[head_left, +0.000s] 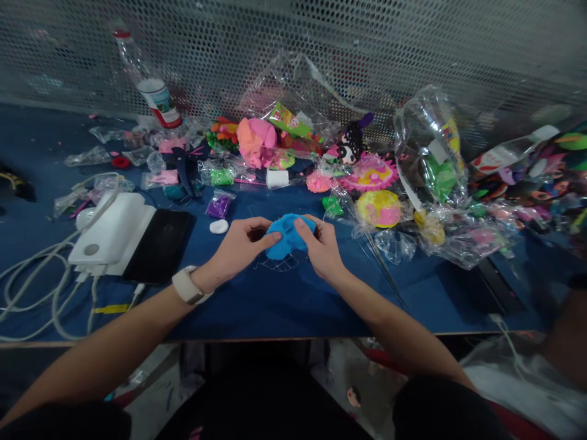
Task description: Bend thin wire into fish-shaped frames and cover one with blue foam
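A flattened, uneven piece of bright blue modelling clay is held up just over the table between both my hands. My left hand grips its left edge, the thumb pressed on top. From the other side my right hand pinches it, thumb on the upper face and fingers behind, partly hidden. Beneath the clay lies a sheet with a thin white grid. A white clay lump sits left of my left hand, close to a purple clay packet. A green clay packet rests beyond my right hand.
White power banks, cables and a black phone occupy the left. Along the perforated metal panel stand a plastic bottle, clay figures and clear wrappers. Thin metal rods lie right of my hands. Another phone is farther right.
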A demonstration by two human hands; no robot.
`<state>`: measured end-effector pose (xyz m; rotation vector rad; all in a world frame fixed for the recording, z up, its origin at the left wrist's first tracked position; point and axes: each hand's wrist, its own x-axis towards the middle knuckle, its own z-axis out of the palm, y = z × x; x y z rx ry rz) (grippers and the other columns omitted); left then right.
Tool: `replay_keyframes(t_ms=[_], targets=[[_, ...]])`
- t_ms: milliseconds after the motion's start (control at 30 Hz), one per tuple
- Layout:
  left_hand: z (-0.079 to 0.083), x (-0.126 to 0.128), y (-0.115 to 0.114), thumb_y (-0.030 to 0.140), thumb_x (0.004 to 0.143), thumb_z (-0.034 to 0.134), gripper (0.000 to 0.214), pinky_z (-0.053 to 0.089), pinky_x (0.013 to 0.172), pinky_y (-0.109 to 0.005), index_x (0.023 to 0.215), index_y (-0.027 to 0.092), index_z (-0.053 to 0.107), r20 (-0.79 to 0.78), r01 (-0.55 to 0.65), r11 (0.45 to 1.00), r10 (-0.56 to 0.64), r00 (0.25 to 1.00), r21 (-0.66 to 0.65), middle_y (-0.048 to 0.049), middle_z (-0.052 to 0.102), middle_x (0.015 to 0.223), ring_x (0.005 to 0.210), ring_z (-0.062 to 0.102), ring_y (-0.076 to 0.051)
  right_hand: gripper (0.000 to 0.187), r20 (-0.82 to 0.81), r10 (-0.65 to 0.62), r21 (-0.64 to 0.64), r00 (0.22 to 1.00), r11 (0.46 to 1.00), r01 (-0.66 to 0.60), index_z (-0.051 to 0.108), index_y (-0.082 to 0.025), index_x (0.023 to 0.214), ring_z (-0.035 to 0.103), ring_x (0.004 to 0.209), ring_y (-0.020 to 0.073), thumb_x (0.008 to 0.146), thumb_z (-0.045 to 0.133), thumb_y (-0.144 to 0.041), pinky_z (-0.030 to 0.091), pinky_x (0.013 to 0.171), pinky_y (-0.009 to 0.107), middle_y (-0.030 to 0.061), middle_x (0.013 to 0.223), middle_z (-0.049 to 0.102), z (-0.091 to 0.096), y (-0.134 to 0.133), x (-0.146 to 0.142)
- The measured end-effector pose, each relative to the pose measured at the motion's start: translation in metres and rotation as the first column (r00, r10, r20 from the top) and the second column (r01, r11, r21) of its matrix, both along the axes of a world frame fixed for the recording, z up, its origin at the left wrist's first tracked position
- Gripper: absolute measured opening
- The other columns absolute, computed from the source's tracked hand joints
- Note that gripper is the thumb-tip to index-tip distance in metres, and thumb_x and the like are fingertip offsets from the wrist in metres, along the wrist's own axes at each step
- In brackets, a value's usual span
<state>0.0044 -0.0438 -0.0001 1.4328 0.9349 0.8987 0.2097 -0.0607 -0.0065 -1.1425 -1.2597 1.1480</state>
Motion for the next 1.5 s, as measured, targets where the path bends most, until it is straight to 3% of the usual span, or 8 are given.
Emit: replay_keyframes(t_ms=[167,333,567,700,900,1200,1333,1500], targets=[[0.003,0.0,-0.001,0.049,0.096,0.079,0.029,0.052,0.065,-0.028,0.093,0.02,0.079,-0.032,-0.007,0.999,0.009,0.999,0.042,-0.0036,0.074,0.083,0.072,0.063,-0.014,0.044,0.059,-0.029,0.004,0.998,1.0,0.029,0.074,-0.026,0.091,0.06,0.068,0.017,0.098,0.071,-0.069,0.052,0.061,0.032,0.0006,0.077,0.066,-0.005,0.002,0.001],[0.003,-0.001,-0.001,0.05,0.097,0.078,0.032,0.047,0.058,-0.028,0.089,0.02,0.077,-0.07,-0.024,0.997,0.03,0.997,0.078,-0.0031,0.069,0.075,0.065,0.058,-0.013,0.043,-0.005,-0.014,0.004,1.0,1.0,0.014,0.072,-0.024,0.084,0.055,0.065,0.0149,0.096,0.077,-0.065,0.05,0.061,0.03,-0.001,0.073,0.061,-0.006,0.002,0.001],[0.01,0.002,-0.002,0.046,0.095,0.08,0.029,0.053,0.063,-0.027,0.106,0.02,0.079,-0.117,0.028,0.994,-0.016,0.993,0.102,-0.0052,0.078,0.09,0.071,0.066,-0.014,0.04,-0.007,-0.02,0.048,1.0,0.999,0.02,0.079,-0.024,0.09,0.06,0.07,0.0159,0.095,0.079,-0.063,0.051,0.064,0.03,0.0003,0.078,0.069,-0.007,0.001,-0.001],[0.012,0.003,-0.002,0.044,0.095,0.08,0.026,0.043,0.056,-0.026,0.09,0.019,0.077,-0.17,0.005,0.984,0.026,0.985,0.179,-0.0015,0.069,0.073,0.061,0.054,-0.012,0.041,0.005,-0.005,0.064,1.0,0.998,0.005,0.081,-0.024,0.091,0.061,0.072,0.0163,0.095,0.079,-0.065,0.051,0.065,0.031,0.0007,0.081,0.071,-0.007,0.001,-0.002],[0.012,0.002,-0.002,0.047,0.095,0.081,0.031,0.041,0.055,-0.027,0.084,0.019,0.075,-0.165,0.015,0.985,0.014,0.986,0.172,-0.0008,0.067,0.069,0.058,0.05,-0.011,0.042,0.003,0.015,0.021,1.0,1.0,-0.015,0.08,-0.025,0.088,0.062,0.071,0.017,0.092,0.08,-0.068,0.054,0.066,0.032,0.0005,0.079,0.071,-0.011,0.003,-0.002],[0.005,0.002,0.0,0.053,0.096,0.078,0.034,0.056,0.062,-0.027,0.101,0.019,0.08,-0.031,-0.082,0.993,0.085,0.996,0.085,-0.0067,0.078,0.088,0.072,0.066,-0.015,0.05,-0.029,0.121,0.019,0.992,0.993,-0.12,0.079,-0.025,0.107,0.074,0.093,0.0256,0.085,0.086,-0.069,0.065,0.086,0.043,0.0056,0.101,0.08,-0.007,0.005,0.001],[0.004,0.002,0.0,0.052,0.098,0.077,0.034,0.056,0.059,-0.025,0.106,0.02,0.082,-0.023,-0.149,0.984,0.152,0.988,0.099,-0.0074,0.081,0.094,0.071,0.068,-0.015,0.048,-0.075,0.127,0.002,0.989,0.992,-0.128,0.08,-0.025,0.112,0.077,0.092,0.027,0.086,0.088,-0.064,0.067,0.085,0.045,0.006,0.104,0.082,-0.008,0.005,0.001],[0.007,0.002,-0.001,0.05,0.096,0.08,0.031,0.058,0.059,-0.025,0.099,0.019,0.082,-0.025,-0.128,0.987,0.131,0.991,0.097,-0.0058,0.081,0.091,0.069,0.07,-0.015,0.045,-0.086,0.118,0.0,0.989,0.993,-0.119,0.082,-0.026,0.11,0.078,0.09,0.0267,0.084,0.09,-0.062,0.068,0.083,0.045,0.0052,0.102,0.082,-0.01,0.005,0.001]])
